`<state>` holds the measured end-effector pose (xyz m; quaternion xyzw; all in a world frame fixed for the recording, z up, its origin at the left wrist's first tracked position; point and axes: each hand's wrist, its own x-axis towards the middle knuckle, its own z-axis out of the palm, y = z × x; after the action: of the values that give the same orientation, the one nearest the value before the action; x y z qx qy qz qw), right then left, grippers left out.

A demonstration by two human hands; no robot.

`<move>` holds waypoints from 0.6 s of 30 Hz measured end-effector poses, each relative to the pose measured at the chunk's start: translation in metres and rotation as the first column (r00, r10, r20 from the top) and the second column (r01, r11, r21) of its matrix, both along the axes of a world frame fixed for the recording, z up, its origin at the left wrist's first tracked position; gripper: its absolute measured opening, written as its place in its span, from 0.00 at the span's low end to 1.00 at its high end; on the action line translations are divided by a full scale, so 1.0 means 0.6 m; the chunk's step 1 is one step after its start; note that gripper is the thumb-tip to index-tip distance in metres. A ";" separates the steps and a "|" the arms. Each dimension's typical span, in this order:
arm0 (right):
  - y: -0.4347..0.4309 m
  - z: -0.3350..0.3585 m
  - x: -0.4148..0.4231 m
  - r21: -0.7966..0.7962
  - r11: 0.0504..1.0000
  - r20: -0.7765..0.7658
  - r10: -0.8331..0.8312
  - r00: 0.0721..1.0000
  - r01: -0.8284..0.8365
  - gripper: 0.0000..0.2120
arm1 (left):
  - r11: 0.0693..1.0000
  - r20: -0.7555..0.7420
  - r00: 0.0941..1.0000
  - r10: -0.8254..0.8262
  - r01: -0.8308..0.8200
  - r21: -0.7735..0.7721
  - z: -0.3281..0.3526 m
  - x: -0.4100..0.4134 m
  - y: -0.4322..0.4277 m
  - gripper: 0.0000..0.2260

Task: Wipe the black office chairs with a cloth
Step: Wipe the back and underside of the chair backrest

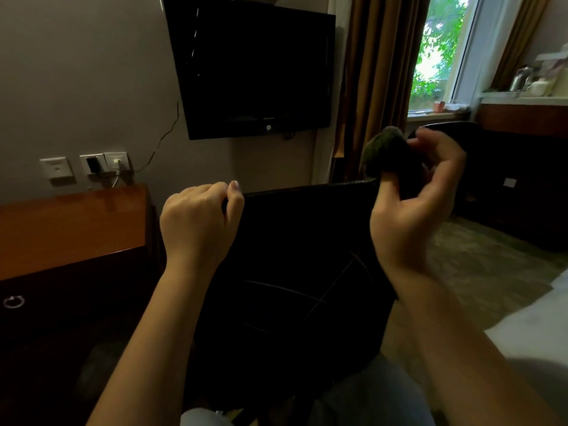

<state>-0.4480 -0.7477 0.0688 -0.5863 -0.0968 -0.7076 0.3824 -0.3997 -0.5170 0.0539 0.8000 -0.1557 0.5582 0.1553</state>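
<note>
Before wall TV [255, 66], chair backrest [301, 235] upright

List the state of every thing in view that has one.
Black office chair: upright, top edge gripped by left hand.
Dark green cloth: bunched, held by right hand at the chair's top corner.
Black wall-mounted flat television: screen dark.
Brown curtain: drawn aside from the window.
White wall socket: in use.

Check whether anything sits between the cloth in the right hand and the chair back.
Nothing visible does. The right hand holds the bunched cloth just above the top right corner of the chair back. The left hand grips the top edge further left, clear of the cloth.
</note>
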 end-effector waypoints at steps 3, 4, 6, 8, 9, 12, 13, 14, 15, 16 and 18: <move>0.021 -0.029 0.005 -0.150 0.988 -0.095 -0.039 0.995 0.025 0.16 | 1.000 0.015 1.000 -0.003 0.003 -0.001 0.000 0.001 0.001 0.22; 0.030 -0.055 0.014 -0.221 0.975 -0.147 -0.073 0.987 0.039 0.15 | 1.000 0.021 1.000 -0.001 0.001 -0.005 -0.001 0.001 0.002 0.22; 0.047 -0.106 0.027 -0.337 0.940 -0.234 -0.137 0.963 0.052 0.15 | 1.000 0.012 1.000 0.009 -0.009 -0.006 -0.001 0.002 0.006 0.22; 0.057 -0.157 0.039 -0.346 0.938 -0.309 -0.134 0.942 0.020 0.13 | 1.000 -0.029 1.000 0.010 -0.010 -0.004 0.003 0.002 0.008 0.23; 0.056 -0.183 0.043 -0.372 0.928 -0.347 -0.126 0.930 -0.013 0.12 | 1.000 -0.043 0.999 0.009 -0.009 -0.002 0.005 0.000 0.007 0.24; 0.047 -0.241 0.043 -0.632 0.763 -0.435 -0.204 0.877 -0.136 0.16 | 1.000 -0.059 0.998 -0.004 0.006 0.020 0.007 -0.008 0.003 0.24; 0.042 -0.247 0.043 -0.628 0.753 -0.477 -0.176 0.861 -0.194 0.18 | 0.999 -0.077 0.997 -0.015 0.017 0.031 0.007 -0.010 0.002 0.24; 0.040 -0.247 0.043 -0.602 0.764 -0.515 -0.152 0.843 -0.231 0.19 | 0.999 -0.099 0.995 -0.021 0.025 0.042 0.008 -0.013 0.002 0.25; 0.042 -0.237 0.038 -0.597 0.765 -0.516 -0.134 0.846 -0.243 0.18 | 0.998 -0.127 0.992 -0.021 0.027 0.049 0.010 -0.013 0.002 0.25; 0.045 -0.217 0.030 -0.572 0.788 -0.496 -0.111 0.861 -0.227 0.15 | 0.998 -0.161 0.987 -0.018 0.027 0.052 0.013 -0.015 0.003 0.26; 0.050 -0.174 0.018 -0.562 0.807 -0.423 -0.093 0.901 -0.181 0.13 | 0.997 -0.227 0.974 -0.011 0.027 0.070 0.023 -0.016 0.005 0.26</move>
<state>-0.4371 -0.7176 -0.0356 -0.8145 -0.2381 -0.4855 0.2102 -0.4094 -0.5139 0.0680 0.8620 -0.1647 0.4559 0.1483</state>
